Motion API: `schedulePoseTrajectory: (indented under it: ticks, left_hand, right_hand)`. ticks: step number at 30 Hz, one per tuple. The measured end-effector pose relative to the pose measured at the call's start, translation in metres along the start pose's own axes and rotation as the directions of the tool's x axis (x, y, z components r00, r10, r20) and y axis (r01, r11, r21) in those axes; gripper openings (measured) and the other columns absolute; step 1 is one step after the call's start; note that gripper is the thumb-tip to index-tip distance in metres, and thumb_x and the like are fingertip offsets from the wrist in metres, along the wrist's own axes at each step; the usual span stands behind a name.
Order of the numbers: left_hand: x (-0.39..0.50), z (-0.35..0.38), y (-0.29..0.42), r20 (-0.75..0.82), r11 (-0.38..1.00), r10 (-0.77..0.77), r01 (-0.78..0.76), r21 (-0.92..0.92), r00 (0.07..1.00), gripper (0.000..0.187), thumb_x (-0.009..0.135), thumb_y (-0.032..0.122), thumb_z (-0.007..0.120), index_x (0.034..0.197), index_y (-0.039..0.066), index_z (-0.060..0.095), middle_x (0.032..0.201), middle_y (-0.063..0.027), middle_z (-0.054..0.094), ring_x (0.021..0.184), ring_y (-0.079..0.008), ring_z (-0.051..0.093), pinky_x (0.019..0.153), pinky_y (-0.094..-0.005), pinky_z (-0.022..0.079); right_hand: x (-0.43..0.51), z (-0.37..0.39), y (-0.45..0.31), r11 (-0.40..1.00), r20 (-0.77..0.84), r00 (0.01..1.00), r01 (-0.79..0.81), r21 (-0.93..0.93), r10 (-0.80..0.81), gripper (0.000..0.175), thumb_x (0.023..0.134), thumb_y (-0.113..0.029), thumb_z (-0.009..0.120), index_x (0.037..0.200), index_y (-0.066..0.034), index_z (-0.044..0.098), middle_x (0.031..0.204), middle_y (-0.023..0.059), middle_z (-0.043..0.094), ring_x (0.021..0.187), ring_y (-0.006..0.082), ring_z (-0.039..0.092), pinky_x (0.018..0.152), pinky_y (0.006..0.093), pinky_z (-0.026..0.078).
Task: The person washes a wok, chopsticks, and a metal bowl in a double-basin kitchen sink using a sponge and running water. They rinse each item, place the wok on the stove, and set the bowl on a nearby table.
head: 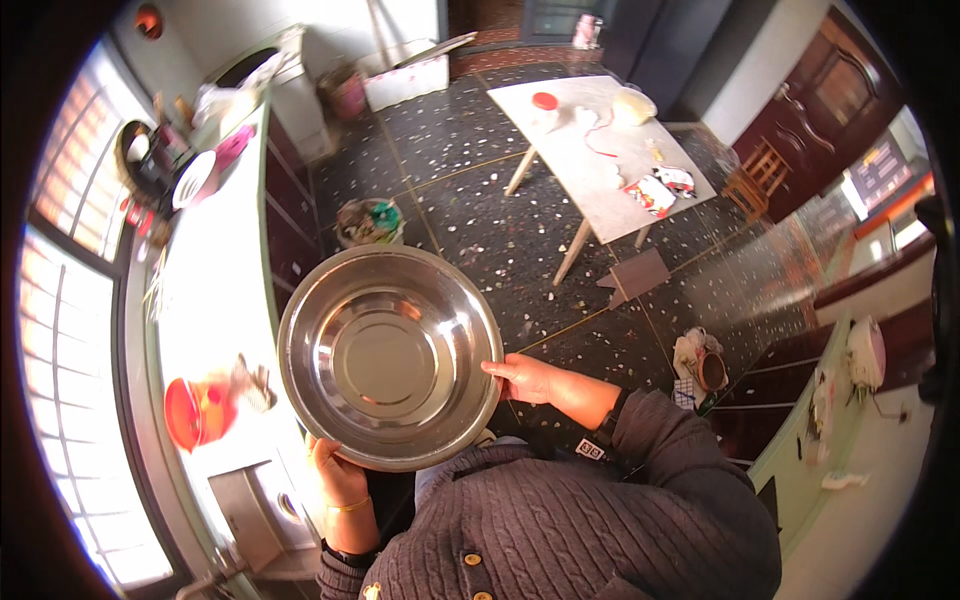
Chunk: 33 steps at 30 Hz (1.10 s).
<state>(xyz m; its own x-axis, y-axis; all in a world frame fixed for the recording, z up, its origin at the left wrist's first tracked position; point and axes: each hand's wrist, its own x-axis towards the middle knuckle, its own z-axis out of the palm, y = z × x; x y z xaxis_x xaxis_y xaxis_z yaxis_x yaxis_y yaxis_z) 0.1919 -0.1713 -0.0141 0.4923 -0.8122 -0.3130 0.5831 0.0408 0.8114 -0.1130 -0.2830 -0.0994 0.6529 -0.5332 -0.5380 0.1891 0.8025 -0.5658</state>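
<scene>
Between my hands I hold a wide stainless steel basin (385, 364) by its rim, tilted so that its bare inside faces me. My left hand (337, 472) grips the rim at the lower left, thumb over the edge. At the right side of the rim, my right hand (525, 377) has its thumb on top and its other fingers partly hidden beneath. To the left of the basin, a red plastic basin (191, 416) and a grey cloth or glove (253, 384) lie on the white counter (217, 292).
A sink (251, 517) is set into the counter at lower left. Ahead right stands a white-topped table (570, 172) with a red-lidded jar (545, 109) and several packets. A waste bin (370, 223) stands beyond the basin. A brown board (637, 276) lies on the speckled floor.
</scene>
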Motion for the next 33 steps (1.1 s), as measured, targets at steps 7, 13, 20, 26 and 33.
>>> schedulePoseTrajectory:
  ticks: [7,13,20,26,33]
  left_hand:
    - [0.116,0.087,-0.026,0.205,0.975,-0.22,0.211,0.064,0.954,0.03,0.071,0.003,0.04,0.096,0.001,0.055,0.098,-0.0091,0.059,0.092,-0.0229,0.056,0.088,-0.0346,0.044]
    - [0.25,0.143,-0.05,0.258,0.911,-0.411,0.405,0.079,0.874,0.036,0.074,0.006,0.04,0.107,0.001,0.055,0.109,-0.0117,0.058,0.102,-0.0277,0.055,0.093,-0.0398,0.043]
    - [0.385,0.215,-0.057,0.29,0.849,-0.517,0.526,0.053,0.805,0.025,0.086,0.016,0.045,0.101,0.002,0.059,0.093,-0.0088,0.065,0.088,-0.0241,0.061,0.085,-0.0358,0.047]
    - [0.454,0.266,-0.063,0.193,0.902,-0.432,0.422,0.091,0.881,0.025,0.091,0.028,0.048,0.072,0.013,0.056,0.065,0.0033,0.058,0.06,-0.0102,0.053,0.06,-0.0249,0.042]
    - [0.524,0.319,-0.069,-0.024,0.93,-0.351,0.351,0.108,0.936,0.025,0.091,0.033,0.045,0.082,0.013,0.058,0.075,0.0022,0.062,0.068,-0.0132,0.059,0.065,-0.0281,0.048]
  right_hand:
    - [0.03,-0.054,-0.053,0.995,-0.287,0.955,0.094,0.035,-0.081,0.021,0.088,-0.018,0.058,0.103,-0.0038,0.06,0.084,0.0036,0.064,0.072,0.0146,0.062,0.063,0.0296,0.051]
    - [0.074,-0.087,-0.149,0.994,-0.378,0.921,0.058,-0.097,-0.091,0.025,0.09,-0.026,0.057,0.104,-0.0044,0.059,0.091,0.0056,0.063,0.076,0.0156,0.061,0.065,0.0285,0.049]
    - [0.122,-0.14,-0.253,0.773,-0.528,0.818,-0.176,-0.609,-0.23,0.047,0.089,-0.039,0.057,0.12,-0.0043,0.053,0.119,0.012,0.059,0.107,0.0238,0.057,0.088,0.0379,0.045]
    - [0.157,-0.222,-0.303,0.672,-0.608,0.624,-0.174,-0.72,-0.491,0.055,0.078,-0.039,0.068,0.114,0.0011,0.058,0.11,0.0208,0.061,0.102,0.0306,0.059,0.087,0.0368,0.047]
    - [0.218,-0.316,-0.438,0.545,-0.678,0.347,-0.41,-0.731,-0.649,0.049,0.074,-0.039,0.069,0.111,-0.0084,0.061,0.118,0.0146,0.053,0.113,0.0341,0.048,0.095,0.0463,0.039]
